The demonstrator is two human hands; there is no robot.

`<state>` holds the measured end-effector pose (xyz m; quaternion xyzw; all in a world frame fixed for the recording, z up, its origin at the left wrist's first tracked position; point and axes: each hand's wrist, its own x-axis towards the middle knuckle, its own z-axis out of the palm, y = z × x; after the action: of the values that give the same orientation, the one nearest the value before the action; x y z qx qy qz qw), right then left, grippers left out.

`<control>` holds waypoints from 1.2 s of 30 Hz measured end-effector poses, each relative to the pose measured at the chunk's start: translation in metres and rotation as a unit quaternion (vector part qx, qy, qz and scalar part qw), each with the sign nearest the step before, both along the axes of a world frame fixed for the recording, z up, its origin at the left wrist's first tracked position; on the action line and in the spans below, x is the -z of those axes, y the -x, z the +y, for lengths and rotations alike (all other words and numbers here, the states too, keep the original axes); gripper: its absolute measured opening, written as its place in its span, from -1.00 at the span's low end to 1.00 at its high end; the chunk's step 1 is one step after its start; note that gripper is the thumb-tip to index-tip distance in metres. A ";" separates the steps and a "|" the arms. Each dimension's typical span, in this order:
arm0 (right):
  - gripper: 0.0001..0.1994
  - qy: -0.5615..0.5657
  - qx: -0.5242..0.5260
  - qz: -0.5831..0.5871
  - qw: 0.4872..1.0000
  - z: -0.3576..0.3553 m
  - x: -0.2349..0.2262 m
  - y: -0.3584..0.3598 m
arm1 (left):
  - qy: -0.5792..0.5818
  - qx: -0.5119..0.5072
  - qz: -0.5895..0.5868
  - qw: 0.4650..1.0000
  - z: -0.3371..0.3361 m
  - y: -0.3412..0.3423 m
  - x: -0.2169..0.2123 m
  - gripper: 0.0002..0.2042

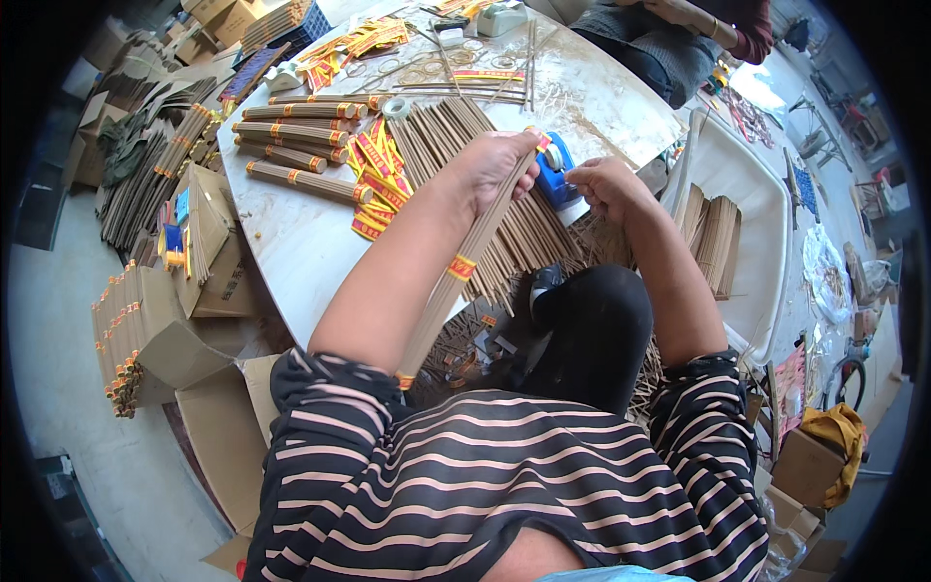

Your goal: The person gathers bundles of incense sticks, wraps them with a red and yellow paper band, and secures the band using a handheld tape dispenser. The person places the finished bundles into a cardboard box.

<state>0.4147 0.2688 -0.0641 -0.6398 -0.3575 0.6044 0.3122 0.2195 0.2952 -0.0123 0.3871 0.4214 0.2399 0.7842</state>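
My left hand is closed around a bundle of thin brown incense sticks, which slants down towards my body. Red-and-yellow paper bands wrap the bundle at its middle and both ends. Just right of the bundle's upper end stands a blue tape dispenser. My right hand is beside it with thumb and fingers pinched together; whatever is between them is too small to tell. Beneath both hands spreads a layer of loose incense sticks. Left of these lies a heap of red-and-yellow paper labels.
Several banded bundles are stacked on the left of the white table. A white tub holding more sticks stands at the right. Open cardboard boxes are at the lower left. Another person's hands show at the top.
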 end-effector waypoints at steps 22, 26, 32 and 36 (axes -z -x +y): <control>-0.90 -0.082 0.164 0.141 0.973 -0.042 0.028 0.011 | 0.097 -0.017 -0.056 0.994 0.044 -0.032 0.051 -0.71; -0.89 -0.082 0.188 0.130 0.970 -0.041 0.030 0.016 | 0.082 -0.017 -0.043 0.996 0.044 -0.031 0.051 -0.70; -0.92 -0.073 0.222 0.131 0.963 -0.034 0.036 0.016 | 0.080 -0.008 -0.046 0.996 0.043 -0.033 0.052 -0.70; -0.94 -0.072 0.215 0.179 0.957 -0.036 0.043 0.011 | 0.081 -0.016 -0.056 0.995 0.043 -0.033 0.052 -0.71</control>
<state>0.4036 0.2324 -0.1075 -0.5584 -0.1926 0.6007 0.5388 0.2526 0.3386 -0.0641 0.3016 0.4014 0.2385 0.8313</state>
